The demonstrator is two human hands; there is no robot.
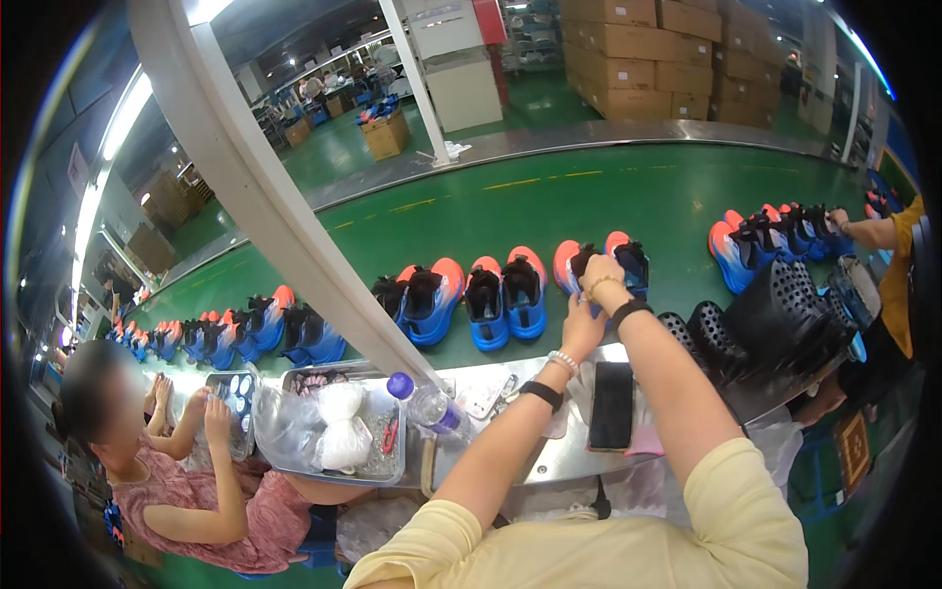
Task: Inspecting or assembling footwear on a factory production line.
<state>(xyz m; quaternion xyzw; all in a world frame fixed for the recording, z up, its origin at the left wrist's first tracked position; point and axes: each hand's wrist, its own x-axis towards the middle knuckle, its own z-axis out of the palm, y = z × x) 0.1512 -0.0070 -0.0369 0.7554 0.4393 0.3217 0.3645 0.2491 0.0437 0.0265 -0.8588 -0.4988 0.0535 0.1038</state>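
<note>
The right hand is closed over the black tongue of a blue-and-orange shoe that stands on the green belt. The left hand reaches up to the same shoe from below, fingers touching its near side; whether it grips cannot be told. The shoe's mate stands just beside it on the right. More pairs line the belt to both sides.

Nearer the person, on the steel worktop, a black phone lies under the right forearm. Left of it lie a clear bottle with a blue cap and a grey tray holding white bags. Black perforated insoles are stacked to the right. A person in a pink dress sits at the left; another person's hand touches shoes at far right.
</note>
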